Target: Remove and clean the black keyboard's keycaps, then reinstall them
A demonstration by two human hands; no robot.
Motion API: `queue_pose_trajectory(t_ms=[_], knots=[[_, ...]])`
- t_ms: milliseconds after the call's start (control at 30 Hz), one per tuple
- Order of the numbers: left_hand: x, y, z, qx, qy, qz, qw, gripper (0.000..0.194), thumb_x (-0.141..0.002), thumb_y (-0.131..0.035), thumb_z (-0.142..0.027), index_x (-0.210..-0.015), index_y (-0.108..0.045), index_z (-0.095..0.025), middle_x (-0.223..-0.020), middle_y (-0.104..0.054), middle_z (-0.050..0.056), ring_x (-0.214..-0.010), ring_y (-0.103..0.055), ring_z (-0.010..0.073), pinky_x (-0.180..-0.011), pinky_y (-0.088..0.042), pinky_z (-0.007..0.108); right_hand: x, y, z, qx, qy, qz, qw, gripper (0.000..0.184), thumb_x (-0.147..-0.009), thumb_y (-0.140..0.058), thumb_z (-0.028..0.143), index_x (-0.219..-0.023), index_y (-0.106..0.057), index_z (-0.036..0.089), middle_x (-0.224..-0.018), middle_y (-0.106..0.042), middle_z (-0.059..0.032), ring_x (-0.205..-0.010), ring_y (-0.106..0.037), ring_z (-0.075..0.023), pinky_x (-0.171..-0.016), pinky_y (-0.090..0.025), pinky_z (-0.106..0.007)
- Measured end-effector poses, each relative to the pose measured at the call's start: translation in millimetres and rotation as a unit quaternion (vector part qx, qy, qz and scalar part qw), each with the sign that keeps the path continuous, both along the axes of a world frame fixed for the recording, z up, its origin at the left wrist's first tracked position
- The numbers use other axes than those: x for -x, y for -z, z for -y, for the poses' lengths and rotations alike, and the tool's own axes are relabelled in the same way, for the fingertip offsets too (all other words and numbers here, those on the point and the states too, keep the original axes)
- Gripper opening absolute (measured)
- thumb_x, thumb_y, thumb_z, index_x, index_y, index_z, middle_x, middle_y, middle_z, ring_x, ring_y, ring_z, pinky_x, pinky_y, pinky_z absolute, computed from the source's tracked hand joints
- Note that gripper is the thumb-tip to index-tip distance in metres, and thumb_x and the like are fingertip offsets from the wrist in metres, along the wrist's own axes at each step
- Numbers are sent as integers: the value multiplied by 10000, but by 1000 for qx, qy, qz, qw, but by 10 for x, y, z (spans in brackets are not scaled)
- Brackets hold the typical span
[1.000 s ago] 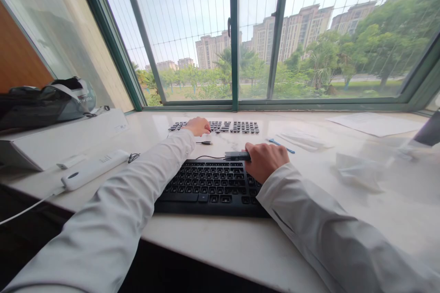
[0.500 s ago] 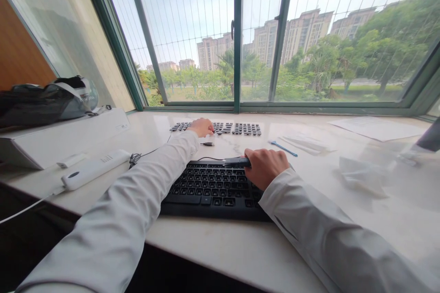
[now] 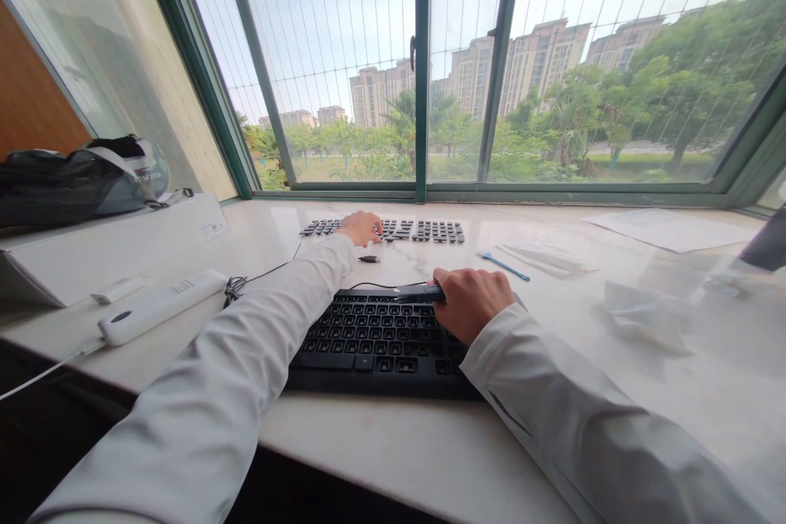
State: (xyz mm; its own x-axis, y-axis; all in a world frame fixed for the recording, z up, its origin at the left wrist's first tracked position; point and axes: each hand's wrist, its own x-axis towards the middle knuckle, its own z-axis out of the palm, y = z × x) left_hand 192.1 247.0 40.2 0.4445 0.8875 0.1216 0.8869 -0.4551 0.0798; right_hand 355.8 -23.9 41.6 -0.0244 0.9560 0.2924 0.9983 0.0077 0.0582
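Observation:
A black keyboard (image 3: 368, 383) lies in front of me with many of its keycaps off, bare switches showing. Beyond it, loose black keycaps (image 3: 439, 232) are laid out in rows on the white tabletop. My left hand (image 3: 360, 228) reaches over the keyboard to these rows, its fingers curled around a keycap; the fingertips are small and partly hidden. Over the keyboard's upper right part, my right hand (image 3: 472, 299) is closed around a slim dark tool (image 3: 421, 292) whose grey end points left. Its exact kind is unclear.
A cable plug (image 3: 369, 259) lies between the keyboard and the keycaps. Right of it are a blue stick-like tool (image 3: 503, 266), clear plastic wrapping (image 3: 644, 315) and paper (image 3: 669, 229). On the left stand a white power strip (image 3: 163, 307) and a white box (image 3: 116, 250) with a bag on top.
The fingers of my left hand have shifted slightly among the keycaps. My right hand still holds the dark tool in nearly the same place; the view has moved a little.

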Motion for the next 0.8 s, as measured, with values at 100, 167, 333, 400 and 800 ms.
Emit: queue_pose_trajectory(t_ms=[100,167,333,400,800], knots=[[15,-2,7,-4,3,2,1000,284,-716,-699,-397,-977,-691,-287,-795,-745,-40,-661,-670,109,-760,-461,211,-1,0,2,-1,-3,2,1000,184,-786,-471,273,-863,-627,213,-805,-701,-85,-733,-656,-247,-597,-327,-309],[26,-4,14,-6,5,3,1000,282,-719,-692,-389,-981,-689,-285,-809,-747,-43,-652,-668,103,-753,-459,207,-3,2,1,0,-3,3,1000,189,-783,-476,282,-872,-628,215,-811,-700,-86,-744,-658,-256,-600,-333,-312],[45,-25,56,-7,7,1,1000,293,-682,-720,-356,-963,-692,-278,-887,-747,-52,-599,-653,91,-707,-464,205,-17,10,-9,-3,1,5,1000,176,-772,-500,271,-882,-626,216,-822,-700,-84,-751,-655,-253,-607,-330,-311],[47,-50,90,-10,3,1,1000,288,-671,-734,-345,-949,-695,-278,-892,-745,-53,-587,-647,89,-700,-466,209,-23,15,-13,-7,0,5,1000,167,-774,-510,269,-881,-625,216,-813,-699,-79,-741,-652,-247,-603,-320,-305],[-117,-578,896,-112,19,55,992,200,-787,-616,-273,-968,-702,-277,-989,-721,-9,-970,-615,208,-896,-439,318,-34,45,15,-153,-108,-17,982,257,-922,-398,298,-815,-608,198,-819,-680,-28,-774,-599,-164,-713,-323,-296]])
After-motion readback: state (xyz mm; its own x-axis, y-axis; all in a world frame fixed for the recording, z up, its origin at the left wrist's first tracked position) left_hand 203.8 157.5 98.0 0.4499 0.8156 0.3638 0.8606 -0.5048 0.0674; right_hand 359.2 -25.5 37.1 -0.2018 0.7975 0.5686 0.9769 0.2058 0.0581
